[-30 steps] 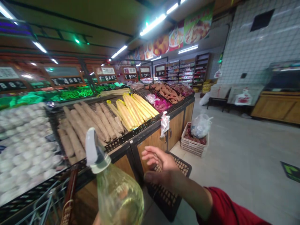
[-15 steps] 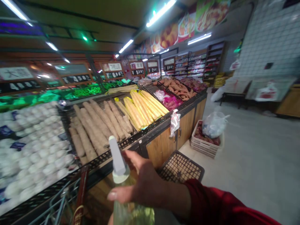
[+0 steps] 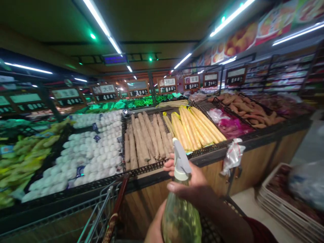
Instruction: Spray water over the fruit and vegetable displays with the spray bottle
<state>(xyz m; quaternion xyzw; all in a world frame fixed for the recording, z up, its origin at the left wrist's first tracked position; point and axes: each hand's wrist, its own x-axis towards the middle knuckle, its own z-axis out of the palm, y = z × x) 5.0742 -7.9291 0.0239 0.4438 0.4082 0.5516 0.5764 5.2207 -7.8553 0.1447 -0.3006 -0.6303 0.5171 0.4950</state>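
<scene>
In front of me stands a clear spray bottle (image 3: 181,216) with pale yellow-green contents and a white and grey spray head, tilted slightly away. My right hand (image 3: 193,184) comes in from the right and is closed around its neck, thumb in front and fingertips showing behind the head. Low on the bottle's left side, my left hand (image 3: 155,224) grips the body; most of its fingers are hidden. Beyond the spray head lie long brown yams (image 3: 145,138) and yellow-wrapped yams (image 3: 197,128) in black crates.
White garlic bulbs (image 3: 93,148) and ginger (image 3: 32,152) fill the stand's left part. Sweet potatoes (image 3: 250,106) lie at right. A metal shopping cart (image 3: 101,206) is at lower left. A plastic bag (image 3: 233,153) hangs from the stand's edge. A pale crate (image 3: 280,212) sits on the floor.
My view has swung left, so more garlic and the ginger show. The bottle and my right hand now appear further right in view. More of my left hand shows on the bottle.
</scene>
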